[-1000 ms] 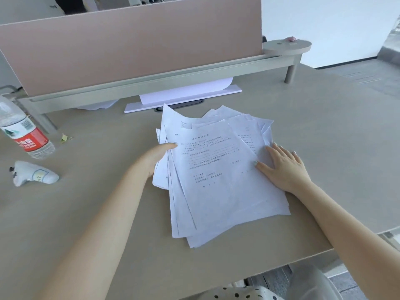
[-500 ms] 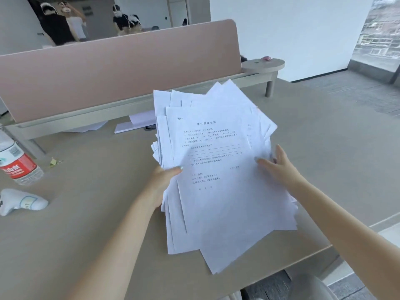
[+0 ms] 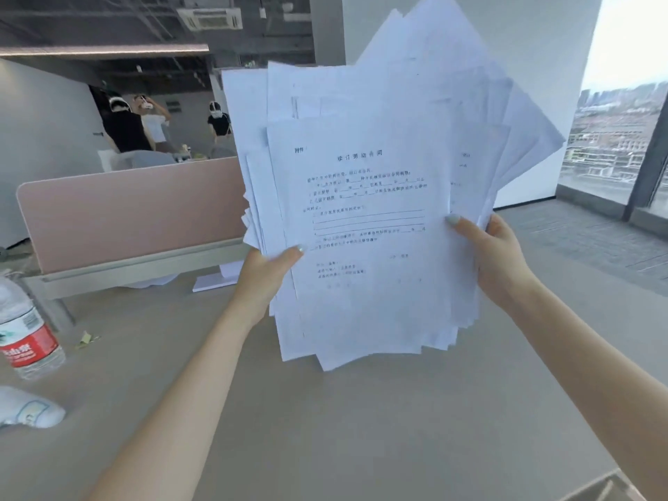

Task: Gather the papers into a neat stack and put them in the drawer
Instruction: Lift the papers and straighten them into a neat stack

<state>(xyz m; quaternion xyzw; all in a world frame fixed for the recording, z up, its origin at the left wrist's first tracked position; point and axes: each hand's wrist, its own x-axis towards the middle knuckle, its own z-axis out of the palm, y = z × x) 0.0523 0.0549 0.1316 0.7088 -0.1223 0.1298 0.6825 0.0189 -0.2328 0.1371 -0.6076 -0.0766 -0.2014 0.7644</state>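
Both hands are gripping an uneven sheaf of papers [image 3: 365,226] upright above the beige desk [image 3: 361,428]; the left hand [image 3: 265,273] and right hand [image 3: 495,254] are pinching its side edges, thumbs in front; a pink partition [image 3: 126,211] is standing beyond the left fingers, a water bottle [image 3: 25,334] well to their left; a window [image 3: 614,132] is showing rooftops beyond the right fingers.

I log the papers [image 3: 365,218] as thin matt white sheets, printed, edges uneven. Desk [image 3: 361,428]: smooth matt beige laminate. Divider panel [image 3: 130,215]: pink, matt (cloth or board, cannot tell). Bottle [image 3: 27,338]: clear glossy plastic, red label.
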